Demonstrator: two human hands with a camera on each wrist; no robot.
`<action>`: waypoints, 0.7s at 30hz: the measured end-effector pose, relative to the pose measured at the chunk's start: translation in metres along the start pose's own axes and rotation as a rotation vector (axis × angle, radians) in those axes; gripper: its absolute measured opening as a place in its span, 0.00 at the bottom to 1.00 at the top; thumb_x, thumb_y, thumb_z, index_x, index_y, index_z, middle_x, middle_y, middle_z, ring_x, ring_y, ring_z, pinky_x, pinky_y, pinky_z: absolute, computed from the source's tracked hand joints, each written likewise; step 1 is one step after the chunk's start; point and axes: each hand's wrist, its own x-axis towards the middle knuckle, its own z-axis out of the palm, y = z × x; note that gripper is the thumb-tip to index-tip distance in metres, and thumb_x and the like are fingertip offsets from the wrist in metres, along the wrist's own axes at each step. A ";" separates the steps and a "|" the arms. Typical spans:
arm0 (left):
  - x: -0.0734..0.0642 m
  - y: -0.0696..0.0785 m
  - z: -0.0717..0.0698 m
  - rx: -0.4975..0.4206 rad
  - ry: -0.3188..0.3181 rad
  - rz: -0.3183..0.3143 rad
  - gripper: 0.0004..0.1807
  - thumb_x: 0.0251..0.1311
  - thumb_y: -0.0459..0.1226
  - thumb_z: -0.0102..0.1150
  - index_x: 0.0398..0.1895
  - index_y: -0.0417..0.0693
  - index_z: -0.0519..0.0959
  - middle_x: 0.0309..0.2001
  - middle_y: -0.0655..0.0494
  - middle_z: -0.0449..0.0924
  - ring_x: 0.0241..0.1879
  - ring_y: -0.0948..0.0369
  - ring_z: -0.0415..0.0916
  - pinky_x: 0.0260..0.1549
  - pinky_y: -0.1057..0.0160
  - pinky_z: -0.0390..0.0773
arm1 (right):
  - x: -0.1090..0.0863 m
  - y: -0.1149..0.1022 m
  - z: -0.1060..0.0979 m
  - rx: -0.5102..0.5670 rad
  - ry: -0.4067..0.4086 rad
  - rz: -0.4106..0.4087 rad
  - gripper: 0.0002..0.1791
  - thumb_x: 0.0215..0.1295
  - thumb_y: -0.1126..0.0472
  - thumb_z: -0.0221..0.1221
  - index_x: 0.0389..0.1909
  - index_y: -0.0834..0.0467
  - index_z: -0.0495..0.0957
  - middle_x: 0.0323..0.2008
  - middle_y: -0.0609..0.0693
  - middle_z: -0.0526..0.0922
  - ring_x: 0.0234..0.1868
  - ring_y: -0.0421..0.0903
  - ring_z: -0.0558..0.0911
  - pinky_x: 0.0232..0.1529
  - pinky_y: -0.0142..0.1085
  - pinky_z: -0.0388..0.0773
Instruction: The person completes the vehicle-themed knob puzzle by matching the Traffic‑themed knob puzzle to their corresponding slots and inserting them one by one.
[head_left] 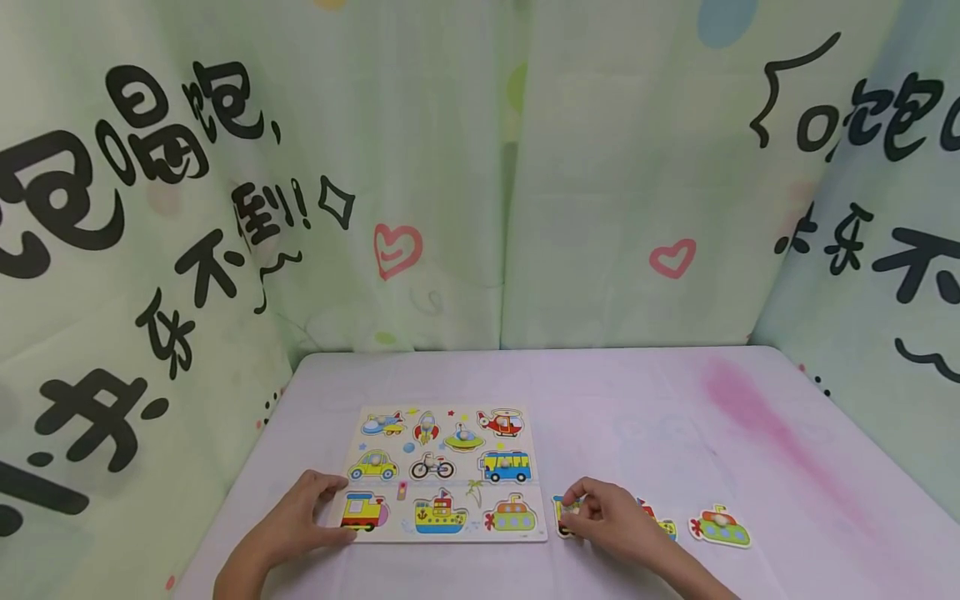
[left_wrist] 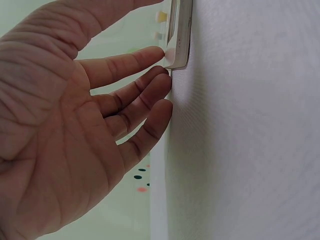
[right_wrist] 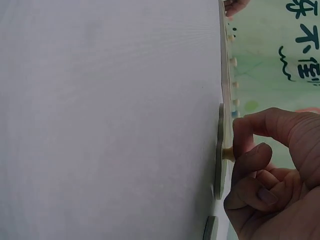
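Note:
A white puzzle board (head_left: 467,463) with vehicle pictures lies on the table. My left hand (head_left: 296,521) is at its left side, thumb by the near corner and forefinger at the left edge, the other fingertips low over the tabletop. Just right of the board, my right hand (head_left: 611,521) pinches the small knob (right_wrist: 228,153) of a puzzle piece (head_left: 561,525) between thumb and forefinger. Fingers hide most of this piece's picture. Edge-on, the piece (right_wrist: 219,162) shows close to the tabletop in the right wrist view. Partly behind the right hand lies a ship piece (head_left: 667,528).
A green submarine piece (head_left: 722,528) lies right of the ship piece. The table (head_left: 622,400) has a pale cloth with a pink smear (head_left: 780,442) on the right. Printed curtains (head_left: 585,208) enclose the back and sides.

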 end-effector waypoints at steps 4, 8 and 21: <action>0.001 0.000 0.000 0.000 0.002 -0.006 0.42 0.41 0.43 0.85 0.61 0.40 0.77 0.50 0.53 0.71 0.52 0.56 0.72 0.62 0.46 0.73 | 0.000 0.004 -0.003 0.011 -0.011 -0.005 0.12 0.64 0.60 0.68 0.42 0.61 0.78 0.21 0.44 0.78 0.20 0.35 0.70 0.22 0.29 0.66; 0.001 0.000 0.001 -0.001 0.001 -0.012 0.42 0.41 0.43 0.85 0.61 0.41 0.77 0.50 0.53 0.71 0.52 0.56 0.72 0.62 0.46 0.73 | 0.001 0.006 -0.005 0.013 -0.024 0.018 0.12 0.64 0.60 0.68 0.42 0.62 0.78 0.21 0.45 0.78 0.20 0.36 0.70 0.22 0.29 0.66; 0.001 0.001 0.001 0.003 0.002 -0.017 0.42 0.41 0.43 0.85 0.62 0.41 0.77 0.51 0.54 0.71 0.53 0.56 0.72 0.62 0.46 0.73 | 0.006 0.009 -0.004 -0.039 -0.017 0.018 0.05 0.59 0.66 0.64 0.36 0.60 0.79 0.19 0.43 0.76 0.19 0.34 0.69 0.20 0.27 0.63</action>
